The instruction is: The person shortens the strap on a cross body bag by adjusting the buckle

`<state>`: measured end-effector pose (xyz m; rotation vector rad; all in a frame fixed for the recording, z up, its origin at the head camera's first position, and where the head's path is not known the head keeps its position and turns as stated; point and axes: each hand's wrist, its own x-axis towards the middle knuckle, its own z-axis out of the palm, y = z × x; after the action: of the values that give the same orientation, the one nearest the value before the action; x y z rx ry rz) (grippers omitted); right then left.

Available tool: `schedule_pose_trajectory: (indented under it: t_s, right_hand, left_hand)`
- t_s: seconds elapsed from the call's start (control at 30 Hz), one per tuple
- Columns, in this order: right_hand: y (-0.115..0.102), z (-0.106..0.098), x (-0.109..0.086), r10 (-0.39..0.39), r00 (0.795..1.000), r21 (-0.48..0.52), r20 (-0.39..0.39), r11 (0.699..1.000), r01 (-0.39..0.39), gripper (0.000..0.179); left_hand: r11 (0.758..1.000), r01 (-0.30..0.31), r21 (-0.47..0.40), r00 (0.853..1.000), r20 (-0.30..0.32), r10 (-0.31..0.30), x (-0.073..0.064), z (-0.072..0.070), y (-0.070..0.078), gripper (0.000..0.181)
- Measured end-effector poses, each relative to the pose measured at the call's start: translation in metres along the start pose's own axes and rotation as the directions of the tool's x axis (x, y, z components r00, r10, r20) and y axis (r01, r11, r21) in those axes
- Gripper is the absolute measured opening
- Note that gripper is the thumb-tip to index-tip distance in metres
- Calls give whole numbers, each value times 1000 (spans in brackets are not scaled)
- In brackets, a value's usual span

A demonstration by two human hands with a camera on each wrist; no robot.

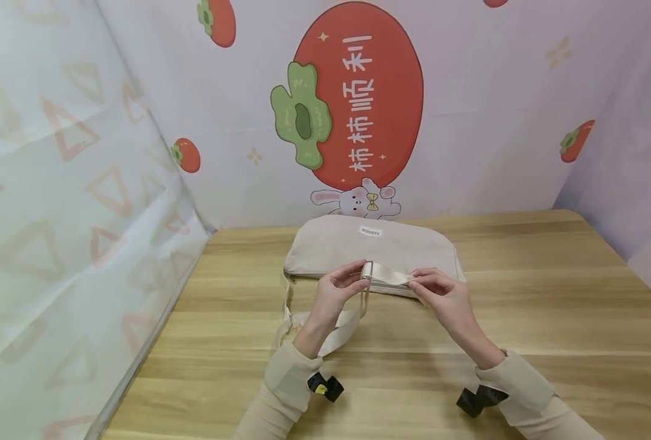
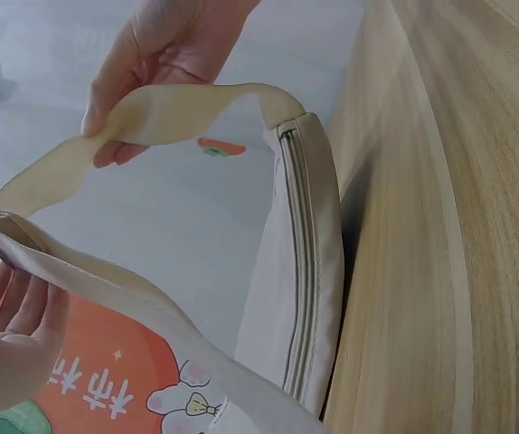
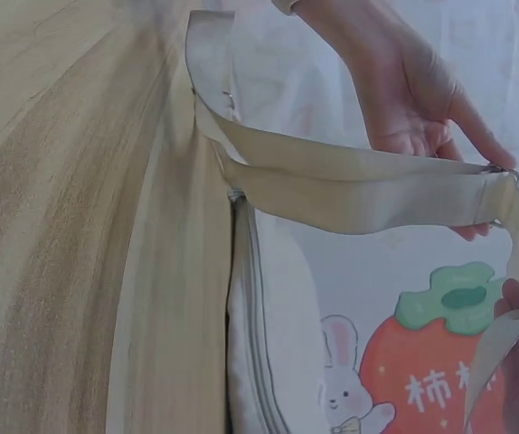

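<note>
A beige fabric shoulder bag (image 1: pixel 325 244) with a small white label lies on the table, its zipper (image 3: pixel 258 334) along the near edge. Over its front, my left hand (image 1: pixel 336 292) pinches the cream webbing strap at a metal slide buckle (image 1: pixel 367 270). My right hand (image 1: pixel 443 294) pinches the same strap (image 1: pixel 389 274) a short way to the right, so a short length spans between both hands. In the left wrist view, the strap twists where the right hand (image 2: pixel 155 68) holds it. The rest of the strap loops down left of the bag onto the wood.
The wooden table (image 1: pixel 551 318) reaches out on both sides of the bag. Behind it hangs a backdrop cloth (image 1: pixel 468 122) printed with persimmons and a rabbit. Another patterned cloth (image 1: pixel 55 214) borders the table's left edge. Dark cameras sit on both wrists.
</note>
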<state>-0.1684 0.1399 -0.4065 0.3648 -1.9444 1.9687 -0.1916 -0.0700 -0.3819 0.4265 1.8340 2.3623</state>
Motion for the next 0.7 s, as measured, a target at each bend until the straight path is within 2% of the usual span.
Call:
schedule_pose_trajectory:
  t_s: [0.03, 0.1, 0.2, 0.3, 0.47, 0.57, 0.7]
  right_hand:
    - [-12, 2, -1, 26, 1000, -52, -11, 998, -26, 10]
    - [-17, 4, -2, 28, 1000, -71, 13, 997, -27, 10]
    - [-18, 4, -3, 2, 997, -109, 73, 994, 6, 11]
    - [-18, 4, -4, 18, 990, -151, 142, 989, 3, 17]
    - [-14, 1, 0, 151, 968, -187, 198, 976, -114, 28]
    - [-15, 0, 4, 214, 959, -215, 186, 961, -173, 31]
    - [-16, 1, 8, 270, 948, -241, 167, 944, -227, 33]
  left_hand:
    - [1000, 2, 6, 1000, 1, -2, -1, 0, 0, 45]
    - [1000, 1, 18, 1000, 8, -1, -2, -1, 1, 43]
    - [1000, -13, 28, 1000, 24, 12, -3, -2, 2, 44]
    - [999, -34, 21, 999, 39, 33, -5, -1, 3, 46]
    - [996, -79, 28, 995, 69, 77, -5, 1, 4, 45]
    - [994, -100, 44, 991, 94, 95, -4, 2, 4, 44]
    - [992, -88, 94, 989, 131, 75, -3, 2, 2, 43]
